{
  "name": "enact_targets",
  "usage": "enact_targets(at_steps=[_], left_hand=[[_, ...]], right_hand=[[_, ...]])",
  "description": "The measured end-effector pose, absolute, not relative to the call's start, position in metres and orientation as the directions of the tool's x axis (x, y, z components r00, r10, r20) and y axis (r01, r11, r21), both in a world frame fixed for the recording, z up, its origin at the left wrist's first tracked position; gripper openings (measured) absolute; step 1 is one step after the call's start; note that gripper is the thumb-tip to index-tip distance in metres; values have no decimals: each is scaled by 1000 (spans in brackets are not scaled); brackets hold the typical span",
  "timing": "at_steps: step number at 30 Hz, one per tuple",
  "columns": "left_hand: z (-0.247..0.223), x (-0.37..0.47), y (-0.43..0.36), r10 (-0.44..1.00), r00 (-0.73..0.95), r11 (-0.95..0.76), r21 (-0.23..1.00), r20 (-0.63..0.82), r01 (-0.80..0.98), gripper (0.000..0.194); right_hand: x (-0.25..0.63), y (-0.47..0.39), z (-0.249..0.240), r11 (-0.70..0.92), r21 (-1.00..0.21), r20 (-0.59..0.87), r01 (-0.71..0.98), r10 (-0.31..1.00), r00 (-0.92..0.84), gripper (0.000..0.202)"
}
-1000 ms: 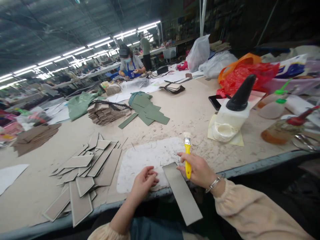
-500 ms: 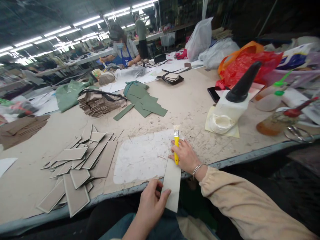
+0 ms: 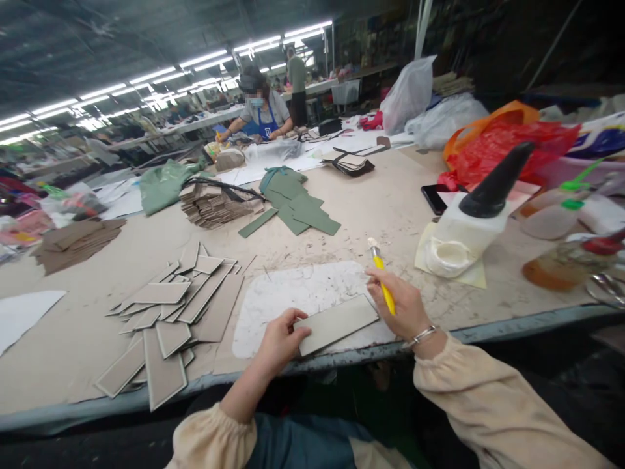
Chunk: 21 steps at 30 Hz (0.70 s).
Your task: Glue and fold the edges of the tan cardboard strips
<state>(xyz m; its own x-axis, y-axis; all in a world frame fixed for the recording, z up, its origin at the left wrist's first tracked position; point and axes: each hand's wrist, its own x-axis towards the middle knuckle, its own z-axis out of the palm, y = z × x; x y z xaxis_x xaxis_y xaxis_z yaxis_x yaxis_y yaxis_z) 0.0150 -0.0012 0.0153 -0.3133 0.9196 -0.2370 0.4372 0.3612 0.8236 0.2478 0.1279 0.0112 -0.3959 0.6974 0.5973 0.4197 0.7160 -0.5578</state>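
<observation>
My left hand [image 3: 280, 342] pinches the left end of a pale rectangular panel [image 3: 339, 322], thumb on top. The panel lies crosswise over the near part of a white sheet [image 3: 273, 293], close to the table edge. A yellow-handled brush [image 3: 384, 280] is held in my right hand [image 3: 400, 303], its pale bristles pointing up and away. The fingers of that hand are also at the panel's right end; whether they grip it is hidden. To the left lies a loose heap of brown panels with light borders [image 3: 163, 293].
Green pieces [image 3: 303, 202] and a stack of brown pieces [image 3: 209, 202] lie farther back. At right stand a white container with a black cone-shaped top [image 3: 476, 221], an amber bottle [image 3: 559, 264] and a phone [image 3: 433, 198]. A co-worker [image 3: 263, 114] sits across the table.
The pale panel has turned from pointing toward me to lying crosswise, and has come up over the white sheet. The brush now tilts to the left at its bristle end.
</observation>
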Motion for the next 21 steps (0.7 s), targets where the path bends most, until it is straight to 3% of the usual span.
enact_targets(at_steps=[4,8,11,14,21], left_hand=[[7,7,21,967,-256,208,622,-12,755,20],[6,5,2,965,-65,-48,414,254,909,24],[11,-2,-20,968,118,-189,336,222,923,26],[12,-7,-30,961,246,-274,347,125,897,30],[7,-3,-24,966,241,-258,360,91,896,25]], right_hand=[[249,128,24,643,-723,572,253,762,-304,24],[240,116,26,350,-936,320,42,894,-313,30],[230,108,27,162,-987,144,11,905,-401,36],[219,103,25,58,-997,30,43,877,-479,41],[200,91,16,47,-978,-72,202,835,-546,34]])
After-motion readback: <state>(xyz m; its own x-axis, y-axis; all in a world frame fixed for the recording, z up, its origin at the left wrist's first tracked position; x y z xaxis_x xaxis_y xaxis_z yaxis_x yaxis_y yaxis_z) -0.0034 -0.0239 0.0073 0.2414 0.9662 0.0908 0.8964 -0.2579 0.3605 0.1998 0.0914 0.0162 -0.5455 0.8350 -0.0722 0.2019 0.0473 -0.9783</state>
